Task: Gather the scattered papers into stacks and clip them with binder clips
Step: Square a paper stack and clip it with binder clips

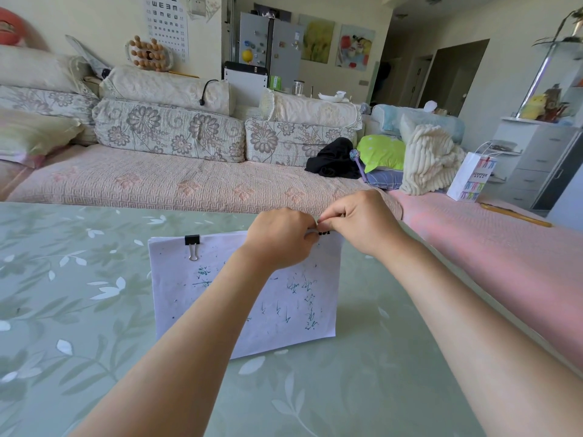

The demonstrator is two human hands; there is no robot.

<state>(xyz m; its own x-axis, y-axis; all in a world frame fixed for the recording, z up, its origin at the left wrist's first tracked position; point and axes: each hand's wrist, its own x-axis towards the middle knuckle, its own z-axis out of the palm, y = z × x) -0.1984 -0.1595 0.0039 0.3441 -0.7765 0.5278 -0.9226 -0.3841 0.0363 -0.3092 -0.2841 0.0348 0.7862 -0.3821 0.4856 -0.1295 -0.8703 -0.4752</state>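
Note:
A stack of white papers (189, 298) with green scribbles lies on the green floral table (79, 294). One black binder clip (192, 242) sits on the stack's far edge at the left, its wire handle lying flat. A second black binder clip (324, 232) is at the far edge on the right, mostly hidden by fingers. My left hand (280, 238) and my right hand (359, 222) meet over that clip, and both pinch it with curled fingers.
A floral sofa (170, 134) with a pink cover runs behind the table. On it lie black clothing (334, 159), a green pillow (383, 151), a cream blanket (432, 159) and a white paper bag (471, 178). A white drawer cabinet (536, 152) stands at the right.

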